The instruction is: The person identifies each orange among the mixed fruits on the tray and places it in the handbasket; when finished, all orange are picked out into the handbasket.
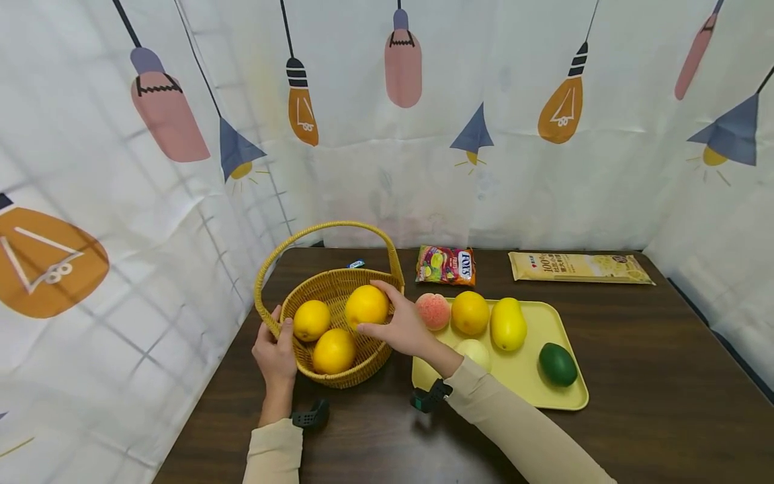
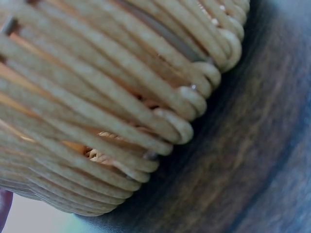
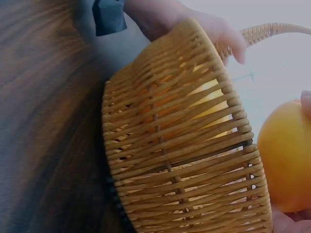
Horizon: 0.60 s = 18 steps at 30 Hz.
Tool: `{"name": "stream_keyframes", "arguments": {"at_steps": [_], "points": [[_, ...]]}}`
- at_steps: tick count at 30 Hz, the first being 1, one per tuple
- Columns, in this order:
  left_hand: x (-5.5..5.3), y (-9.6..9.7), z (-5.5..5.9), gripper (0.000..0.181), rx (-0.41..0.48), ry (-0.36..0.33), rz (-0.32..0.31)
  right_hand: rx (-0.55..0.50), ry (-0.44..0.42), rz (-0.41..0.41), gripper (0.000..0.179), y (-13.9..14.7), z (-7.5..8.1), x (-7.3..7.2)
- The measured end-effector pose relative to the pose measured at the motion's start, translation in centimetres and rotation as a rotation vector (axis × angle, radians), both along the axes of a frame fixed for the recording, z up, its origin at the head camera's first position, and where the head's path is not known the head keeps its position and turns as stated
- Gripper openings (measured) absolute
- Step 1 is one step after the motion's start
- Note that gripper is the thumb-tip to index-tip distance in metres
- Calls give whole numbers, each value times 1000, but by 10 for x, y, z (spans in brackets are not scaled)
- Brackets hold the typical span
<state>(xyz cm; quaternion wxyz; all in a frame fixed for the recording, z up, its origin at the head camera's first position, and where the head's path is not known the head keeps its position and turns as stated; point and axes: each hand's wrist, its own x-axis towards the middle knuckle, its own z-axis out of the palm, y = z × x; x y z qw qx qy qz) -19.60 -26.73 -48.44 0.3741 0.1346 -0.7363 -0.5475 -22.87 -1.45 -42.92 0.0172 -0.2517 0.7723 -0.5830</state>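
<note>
A wicker basket (image 1: pixel 347 378) with a tall arched handle stands on the table's left part. My left hand (image 1: pixel 275 353) grips its left rim by the foot of the handle. Between the thumb and fingers of my right hand (image 1: pixel 406 324) is an orange (image 1: pixel 366 306), held at the basket's right rim. Two more yellow-orange fruits, one at the left (image 1: pixel 312 320) and one at the front (image 1: pixel 334 351), lie inside. In the right wrist view the held orange (image 3: pixel 287 155) shows above the woven wall (image 3: pixel 180 145). The left wrist view is filled mostly by wicker (image 2: pixel 97 97).
Right of the basket, a yellow tray (image 1: pixel 514 383) bears a peach (image 1: pixel 433 311), an orange (image 1: pixel 470 312), a yellow fruit (image 1: pixel 508 325), a pale round fruit (image 1: pixel 474 353) and a green fruit (image 1: pixel 557 364). Behind lie a candy bag (image 1: pixel 445 265) and a long packet (image 1: pixel 580 267).
</note>
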Motion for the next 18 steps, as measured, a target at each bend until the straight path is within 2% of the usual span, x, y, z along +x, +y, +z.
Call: {"name": "stream_keyframes", "arguments": {"at_steps": [10,18], "points": [[0,-2,-1,39,-12,3,-2,97,-77,-42,84,-18,4,-13],[-1,-2,-2,38,-7,4,-4,159,-74,-76,84,-32,2,-22]]}}
